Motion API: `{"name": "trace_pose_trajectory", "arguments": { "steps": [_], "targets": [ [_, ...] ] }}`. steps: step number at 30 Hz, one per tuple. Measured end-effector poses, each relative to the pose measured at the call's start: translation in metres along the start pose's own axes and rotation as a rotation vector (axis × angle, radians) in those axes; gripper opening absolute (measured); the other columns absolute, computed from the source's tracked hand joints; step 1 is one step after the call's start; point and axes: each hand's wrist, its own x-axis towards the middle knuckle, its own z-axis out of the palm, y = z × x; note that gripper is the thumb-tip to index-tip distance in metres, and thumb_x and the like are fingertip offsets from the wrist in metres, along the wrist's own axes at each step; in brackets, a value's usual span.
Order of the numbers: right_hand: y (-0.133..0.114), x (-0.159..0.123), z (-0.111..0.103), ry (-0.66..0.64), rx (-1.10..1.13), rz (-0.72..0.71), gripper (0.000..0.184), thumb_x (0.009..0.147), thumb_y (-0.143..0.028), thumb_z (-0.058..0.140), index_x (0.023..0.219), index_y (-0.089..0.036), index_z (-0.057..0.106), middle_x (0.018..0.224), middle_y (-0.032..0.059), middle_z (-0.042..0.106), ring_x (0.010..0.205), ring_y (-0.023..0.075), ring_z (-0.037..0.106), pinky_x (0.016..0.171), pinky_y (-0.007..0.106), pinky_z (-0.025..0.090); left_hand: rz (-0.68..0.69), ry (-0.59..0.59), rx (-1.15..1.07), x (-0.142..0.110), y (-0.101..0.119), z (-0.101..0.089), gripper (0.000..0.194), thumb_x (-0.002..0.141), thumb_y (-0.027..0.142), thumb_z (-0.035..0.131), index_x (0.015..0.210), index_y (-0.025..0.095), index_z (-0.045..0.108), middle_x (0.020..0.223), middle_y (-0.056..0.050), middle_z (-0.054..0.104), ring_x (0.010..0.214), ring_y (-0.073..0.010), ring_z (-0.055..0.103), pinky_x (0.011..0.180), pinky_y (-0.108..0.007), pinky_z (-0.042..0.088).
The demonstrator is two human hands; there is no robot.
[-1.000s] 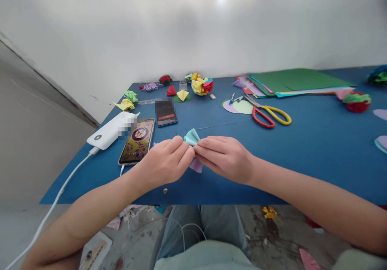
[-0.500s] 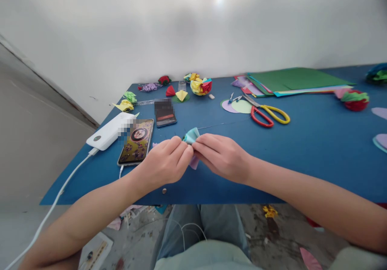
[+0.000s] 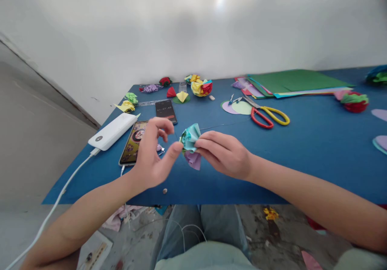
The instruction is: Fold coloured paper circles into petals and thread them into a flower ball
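Note:
A crumpled paper flower [image 3: 191, 137] is held above the front of the blue table, with light blue petals on top and a lilac petal below. My right hand [image 3: 225, 154] pinches its right side, fingers pressed together. Spread apart, the fingers of my left hand [image 3: 155, 153] are off the flower, while the thumb tip is at its left edge; I cannot tell whether it touches. A thin wire [image 3: 217, 125] runs from behind the flower toward the scissors. Small lilac and metal bits [image 3: 161, 150] lie just behind my left hand, partly hidden.
Scissors [image 3: 269, 115] with red and yellow handles lie beside paper ovals [image 3: 231, 107]. Coloured paper sheets [image 3: 302, 80] are stacked at the back. Two phones [image 3: 165, 111] and a white power bank [image 3: 113, 131] with a cable are at left. Several paper flowers [image 3: 202, 88] stand along the wall.
My left hand has let go of the flower, moved slightly left and spread its fingers. More of the light blue and lilac petals shows. My right hand keeps its hold.

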Motion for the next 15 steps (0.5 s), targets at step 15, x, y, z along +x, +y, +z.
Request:
{"name": "trace_pose_trajectory", "arguments": {
  "steps": [15],
  "targets": [
    [0.009, -0.002, -0.001, -0.104, 0.037, -0.077, 0.033, 0.084, -0.011, 0.048, 0.117, -0.007, 0.047, 0.106, 0.0152, 0.058, 0.100, 0.0199, 0.055, 0.084, 0.034, 0.051, -0.722, -0.396, -0.835, 0.012, -0.006, 0.005, 0.041, 0.072, 0.030, 0.066, 0.108, 0.020, 0.050, 0.095, -0.005, 0.058, 0.082, -0.0162, 0.060, 0.067, -0.026, 0.051]
  ]
}}
